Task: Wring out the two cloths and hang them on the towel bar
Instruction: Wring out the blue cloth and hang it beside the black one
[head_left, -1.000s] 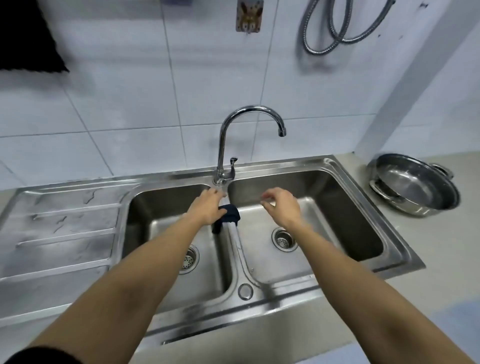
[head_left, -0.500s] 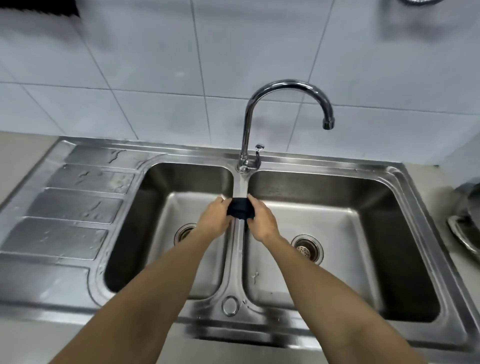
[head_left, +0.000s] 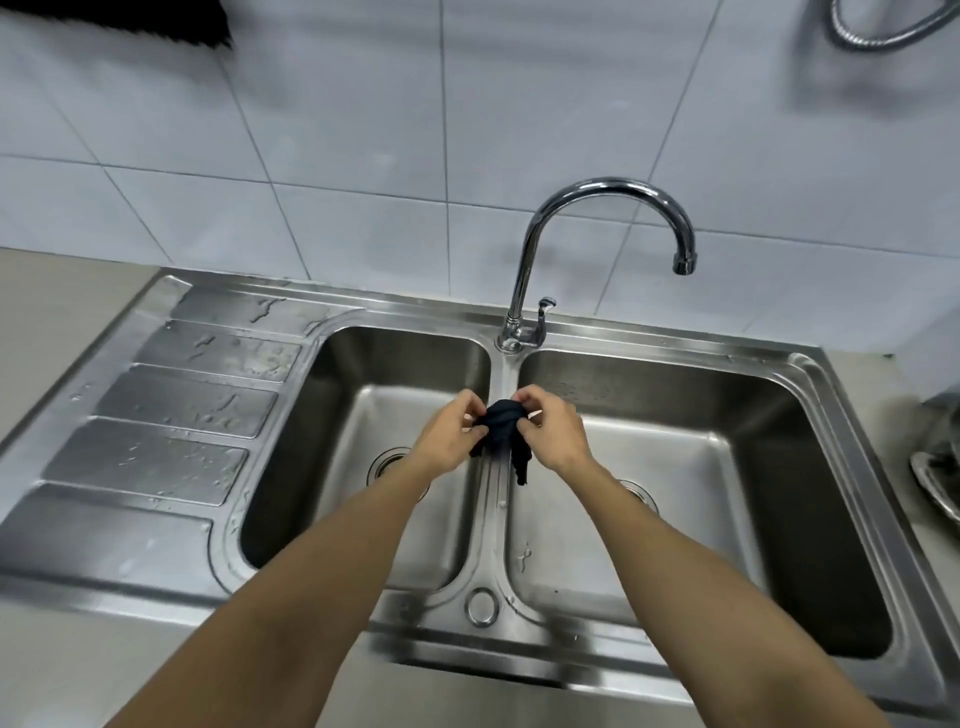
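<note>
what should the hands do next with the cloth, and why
Probably twist it, hands turning opposite ways. The left hand and right hand both pinch the bunched dark cloth above the divider between the basins, so wrung water would land in the sink.

Brushed stainless steel is seen across the sink (head_left: 810, 374), dulled and spotted with water on the ribbed drainboard (head_left: 171, 410). The faucet (head_left: 613, 189) is polished chrome, mirror-bright. Glossy white tile (head_left: 363, 104) is shown behind. The cloth (head_left: 501, 434) is dark, soft, crumpled fabric.
</note>
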